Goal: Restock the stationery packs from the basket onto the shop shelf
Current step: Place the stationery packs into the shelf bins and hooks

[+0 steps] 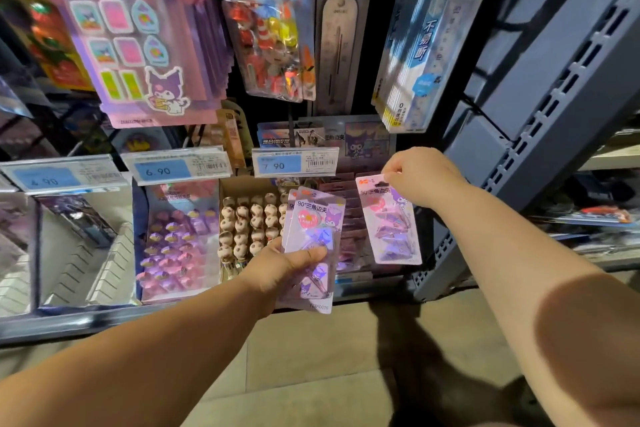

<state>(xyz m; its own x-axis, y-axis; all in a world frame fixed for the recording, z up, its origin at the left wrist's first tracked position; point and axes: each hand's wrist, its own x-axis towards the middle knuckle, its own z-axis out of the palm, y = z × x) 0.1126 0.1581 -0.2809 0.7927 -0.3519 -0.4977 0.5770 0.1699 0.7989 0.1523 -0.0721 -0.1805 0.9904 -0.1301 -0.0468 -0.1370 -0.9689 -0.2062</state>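
Observation:
My left hand (277,263) grips a small stack of pink blister packs (313,236) of triangular corner clips with a purple cartoon figure, held upright in front of the low shelf. My right hand (420,175) pinches the top edge of one more such clip pack (391,222), which hangs from my fingers just right of the stack. Behind it, a row of the same packs (346,198) hangs on a hook under the 7.90 price tag (294,163). The basket is out of view.
Purple sticker packs (138,45), a toy eraser pack (273,28) and blue-white packs (422,45) hang above. Boxes of small erasers (176,239) and round-headed pens (247,222) sit on the bottom shelf. A grey shelf upright (540,128) stands at the right. Tiled floor lies below.

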